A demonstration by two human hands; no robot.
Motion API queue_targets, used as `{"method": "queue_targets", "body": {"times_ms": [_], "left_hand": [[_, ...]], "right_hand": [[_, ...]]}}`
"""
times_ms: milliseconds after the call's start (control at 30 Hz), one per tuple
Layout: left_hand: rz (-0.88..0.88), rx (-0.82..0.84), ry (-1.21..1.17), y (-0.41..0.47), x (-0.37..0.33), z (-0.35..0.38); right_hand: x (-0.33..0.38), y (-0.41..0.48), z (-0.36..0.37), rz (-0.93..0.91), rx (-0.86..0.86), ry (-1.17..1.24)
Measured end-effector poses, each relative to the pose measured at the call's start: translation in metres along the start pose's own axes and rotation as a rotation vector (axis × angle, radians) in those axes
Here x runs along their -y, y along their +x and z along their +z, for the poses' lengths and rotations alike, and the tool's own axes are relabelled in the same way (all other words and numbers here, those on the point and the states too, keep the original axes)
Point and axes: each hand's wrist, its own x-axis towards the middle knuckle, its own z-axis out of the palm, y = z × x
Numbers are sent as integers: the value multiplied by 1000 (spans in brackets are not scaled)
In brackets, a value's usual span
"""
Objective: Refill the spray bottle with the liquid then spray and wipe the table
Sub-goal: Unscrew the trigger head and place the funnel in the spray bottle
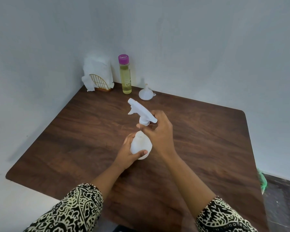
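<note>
Patterned black-and-cream sleeves (77, 210) framed the lower edge, both forearms reaching over the dark wood-grain counter (208, 139). Left hand (127, 153) gripped the round white translucent spray bottle (141, 144) near the counter's middle, its fingers (141, 153) curled round the body with the thumb across the front. Right hand (159, 131) held the white plastic trigger spray head (141, 111) just above the bottle's neck, nozzle pointing away to the left; its fingers (141, 126) pinched the head's collar. Head and neck appeared apart. At the far corner stood a clear bottle of pale yellow liquid with a purple cap (125, 76), upright and capped. Just right of it, a white plastic funnel (145, 93) rested mouth down. To the left, a gold wire holder of white paper napkins (99, 76) stood against the wall.
</note>
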Motion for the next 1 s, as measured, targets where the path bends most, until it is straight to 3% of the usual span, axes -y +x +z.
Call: {"method": "queue_targets", "body": {"times_ms": [633,1000], "left_hand": [[-117,96,85,19,-9,-13],[-172,143,114,41,-2,-31]], "right_hand": [[46,89,-13,135,-89,49],[66,136,-16,314,-113,287]]}}
